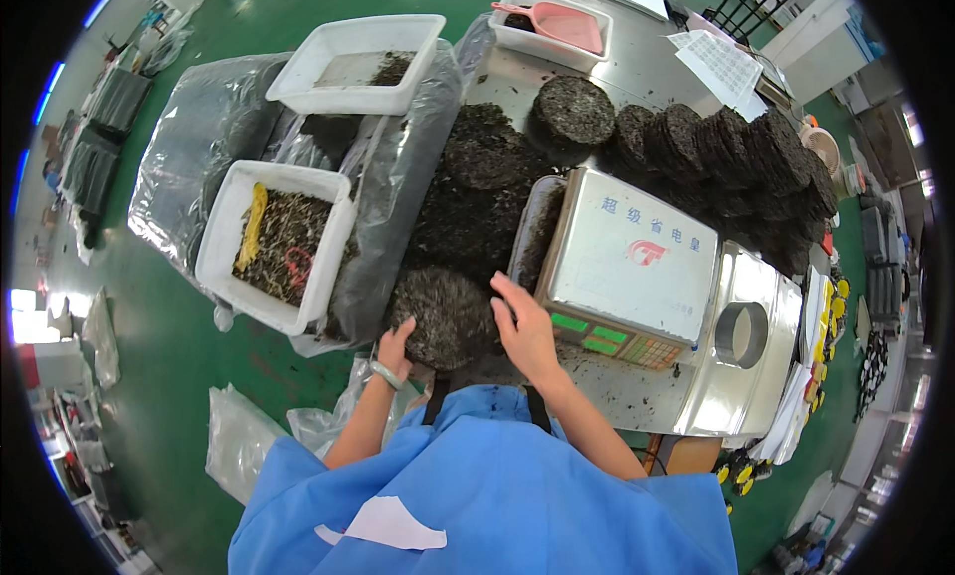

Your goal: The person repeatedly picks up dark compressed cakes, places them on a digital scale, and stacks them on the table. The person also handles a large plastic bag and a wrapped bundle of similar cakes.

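A round, dark cake of dried seaweed [442,317] lies at the table's near edge, directly before me. My left hand [394,353], a bangle at its wrist, grips the cake's left rim with the thumb over the top; its other fingers are partly hidden. On the opposite side, my right hand [524,335] has its fingers apart, close beside the rim. Whether those fingertips touch it is hard to tell. Loose dark seaweed [466,224] is heaped just beyond the cake. Right of my right hand stands a digital weighing scale [630,247] with a metal platform and green displays.
Stacked round seaweed cakes [746,153] line the back right, with another thick stack [574,111] nearer the middle. White bins [216,254] stand on plastic-wrapped bundles at left. A pink dustpan [571,26] rests in a bin behind. A metal ring [741,335] sits right of the scale.
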Demonstrator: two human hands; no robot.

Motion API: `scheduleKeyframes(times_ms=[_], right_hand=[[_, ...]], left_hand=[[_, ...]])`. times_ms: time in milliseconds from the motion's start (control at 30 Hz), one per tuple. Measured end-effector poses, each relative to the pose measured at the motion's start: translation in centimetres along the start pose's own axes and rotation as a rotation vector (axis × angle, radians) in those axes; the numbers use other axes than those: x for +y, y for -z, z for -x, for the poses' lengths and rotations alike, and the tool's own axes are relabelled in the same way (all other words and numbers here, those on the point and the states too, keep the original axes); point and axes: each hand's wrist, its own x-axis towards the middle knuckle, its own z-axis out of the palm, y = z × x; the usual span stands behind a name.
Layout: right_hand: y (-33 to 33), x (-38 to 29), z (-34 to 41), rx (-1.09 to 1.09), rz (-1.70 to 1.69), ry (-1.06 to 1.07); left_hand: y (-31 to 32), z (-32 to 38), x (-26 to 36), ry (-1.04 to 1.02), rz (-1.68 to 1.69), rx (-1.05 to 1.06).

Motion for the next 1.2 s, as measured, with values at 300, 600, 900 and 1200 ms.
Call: scheduleKeyframes(times_ms=[300,600,900,1200], right_hand=[[-5.2,-4.1,4.8,0.022,-0.066,0.055],[-1.7,-4.4,5.8,0.106,-0.669,-0.393],[19.4,5.3,3.0,0.710,-0.174,-0.194],[14.6,9.1,4.3,0.350,0.543,0.357]], left_hand=[[-2.8,9.4,8.1,-0.144,0.291,-0.631],[0.2,13.2,5.0,-0.306,-0.090,-0.230],[6.5,17.8,-17.8,-0.151,-0.565,-0.102],[8.4,22.7,-28.8,-0.189,-0.846,0.154]])
